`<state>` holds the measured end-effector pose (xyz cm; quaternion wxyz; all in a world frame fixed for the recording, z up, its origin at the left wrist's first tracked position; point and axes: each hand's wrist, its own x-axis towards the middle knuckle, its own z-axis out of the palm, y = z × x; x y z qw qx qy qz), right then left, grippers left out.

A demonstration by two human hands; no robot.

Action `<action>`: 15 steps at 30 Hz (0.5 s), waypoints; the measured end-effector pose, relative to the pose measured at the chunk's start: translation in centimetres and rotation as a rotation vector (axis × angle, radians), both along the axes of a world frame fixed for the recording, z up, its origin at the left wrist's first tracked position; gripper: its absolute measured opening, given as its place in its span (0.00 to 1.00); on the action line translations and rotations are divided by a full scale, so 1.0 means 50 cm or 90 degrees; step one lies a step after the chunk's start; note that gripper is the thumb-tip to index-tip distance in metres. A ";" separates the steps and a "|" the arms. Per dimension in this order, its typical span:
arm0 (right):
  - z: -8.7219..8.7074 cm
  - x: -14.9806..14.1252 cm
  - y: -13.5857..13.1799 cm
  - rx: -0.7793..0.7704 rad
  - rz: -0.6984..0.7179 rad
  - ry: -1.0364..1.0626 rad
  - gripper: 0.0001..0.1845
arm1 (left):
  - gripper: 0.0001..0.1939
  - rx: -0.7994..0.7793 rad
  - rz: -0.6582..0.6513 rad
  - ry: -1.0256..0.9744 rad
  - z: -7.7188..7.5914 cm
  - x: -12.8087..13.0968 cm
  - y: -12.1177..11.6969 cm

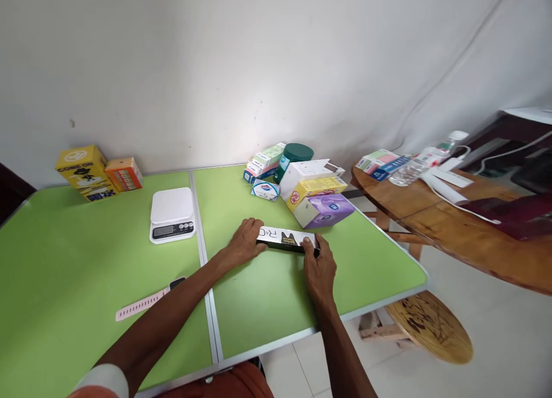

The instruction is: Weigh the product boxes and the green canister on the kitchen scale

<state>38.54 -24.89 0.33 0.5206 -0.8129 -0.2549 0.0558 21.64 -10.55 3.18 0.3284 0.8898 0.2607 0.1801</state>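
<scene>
White wall (215,70) fronted by a green table (56,260), a slim box (280,237) held over its right panel (259,306).
Stacked cartons (318,186) just beyond could be toppled were the box swung forward. Its ends are clamped in the fingers of left hand (248,241) and right hand (319,271); it might be dropped were either grip loosened.

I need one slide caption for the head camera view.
Both hands hold a narrow box by its ends over a green table bearing a white scale.
</scene>
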 end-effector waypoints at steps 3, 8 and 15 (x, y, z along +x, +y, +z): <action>0.020 -0.045 0.033 0.034 0.010 0.050 0.49 | 0.19 -0.011 0.044 0.004 0.031 -0.059 0.029; 0.077 -0.137 0.178 0.133 0.146 0.064 0.50 | 0.25 0.023 0.168 -0.051 0.105 -0.196 0.116; 0.085 -0.318 0.396 0.208 0.401 0.118 0.50 | 0.29 0.083 0.375 -0.121 0.114 -0.437 0.249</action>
